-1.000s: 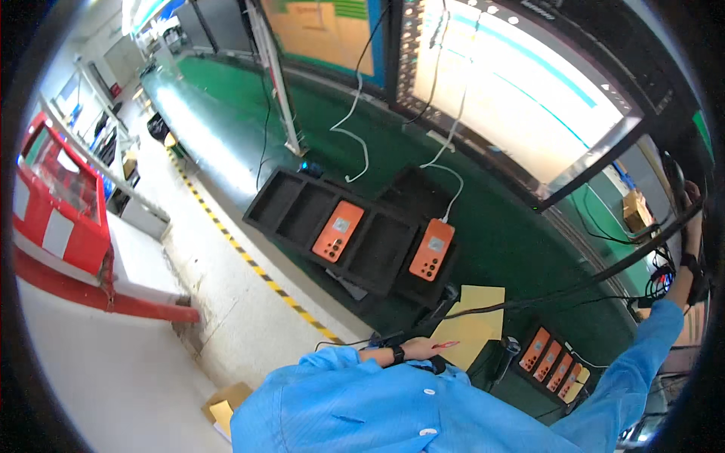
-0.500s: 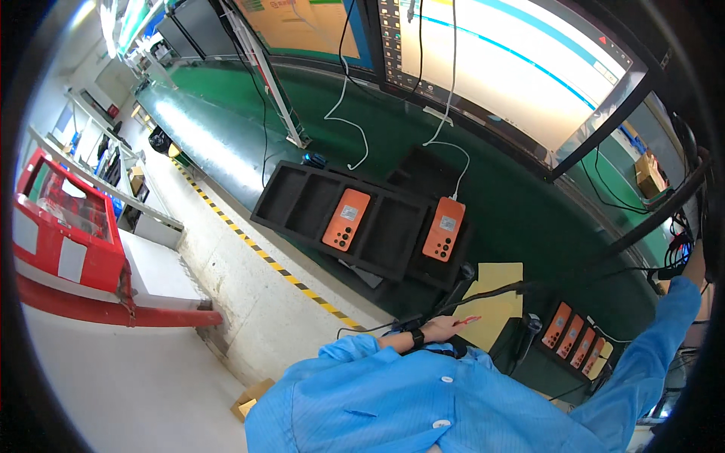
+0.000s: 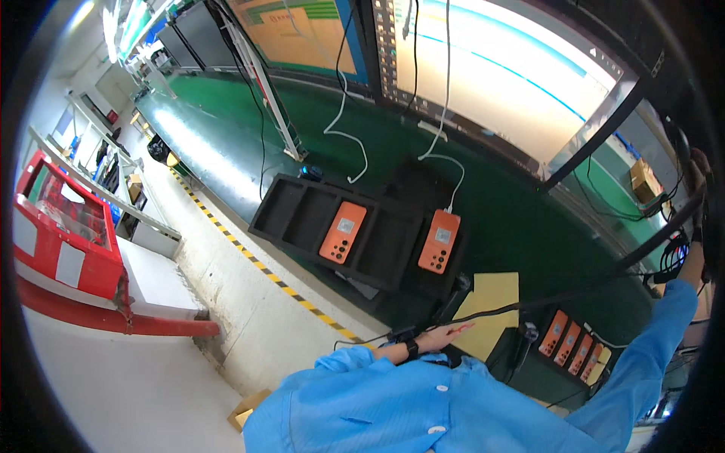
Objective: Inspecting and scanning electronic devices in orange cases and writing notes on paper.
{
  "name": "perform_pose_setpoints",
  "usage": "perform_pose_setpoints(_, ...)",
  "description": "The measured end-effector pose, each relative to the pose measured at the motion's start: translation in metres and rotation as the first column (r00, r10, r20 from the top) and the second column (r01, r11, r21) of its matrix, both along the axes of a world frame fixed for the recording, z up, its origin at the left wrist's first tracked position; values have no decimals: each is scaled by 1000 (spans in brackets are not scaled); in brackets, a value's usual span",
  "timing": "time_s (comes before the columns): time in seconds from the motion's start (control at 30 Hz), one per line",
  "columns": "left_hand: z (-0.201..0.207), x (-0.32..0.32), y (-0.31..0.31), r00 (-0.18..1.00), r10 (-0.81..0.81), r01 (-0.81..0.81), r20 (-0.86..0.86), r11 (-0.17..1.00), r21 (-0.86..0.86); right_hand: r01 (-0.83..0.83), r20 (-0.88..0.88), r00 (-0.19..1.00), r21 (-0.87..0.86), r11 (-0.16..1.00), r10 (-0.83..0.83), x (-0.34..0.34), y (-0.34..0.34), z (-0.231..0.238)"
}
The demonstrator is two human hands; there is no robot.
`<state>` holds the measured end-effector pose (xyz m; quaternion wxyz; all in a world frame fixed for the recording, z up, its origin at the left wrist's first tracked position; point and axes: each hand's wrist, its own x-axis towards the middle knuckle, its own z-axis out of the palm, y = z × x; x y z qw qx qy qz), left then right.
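Note:
At the bench's near edge my left hand (image 3: pixel 436 338), with a black watch on its wrist, stretches its fingers toward a yellow sheet (image 3: pixel 491 294). The fingertips look reddish, and nothing can be made out in them. My right hand (image 3: pixel 699 170) is raised at the far right, dark and partly behind a thick black cable (image 3: pixel 642 255); its fingers are unclear. An orange phone (image 3: pixel 343 232) lies in a compartment of a black tray (image 3: pixel 302 208). Beside it, another orange phone (image 3: pixel 439 241) has a white cable (image 3: pixel 459 177) plugged into its upper end.
Several orange phones (image 3: pixel 566 344) lie in a row at the right. A black handheld device (image 3: pixel 526 336) stands near them. Two screens (image 3: pixel 483 75) line the back, with a metal post (image 3: pixel 276 113) at left. A red box (image 3: pixel 72 226) stands across the aisle.
The view has shifted slightly. My left hand sits a little lower and further left in the picture, and my right hand shows more at the far right. The phones stay in place.

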<state>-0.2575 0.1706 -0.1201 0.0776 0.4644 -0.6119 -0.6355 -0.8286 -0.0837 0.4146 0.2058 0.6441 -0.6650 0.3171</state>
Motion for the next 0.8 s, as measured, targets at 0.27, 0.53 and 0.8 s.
perform_pose_setpoints(0.27, -45, -12, 3, 996, 33, -40, -82, 995, -87, -97, 40, 994, -22, 995, 98, -72, -36, -7)
perform_pose_setpoints(0.53, -84, -19, 7, 977, 61, -76, -206, 995, -70, -93, 50, 994, -23, 995, 94, -16, -21, 4)
perform_pose_setpoints(0.8, -46, -14, 3, 991, 39, -39, -129, 999, 9, -92, 39, 995, -21, 996, 92, -2, -14, 7)
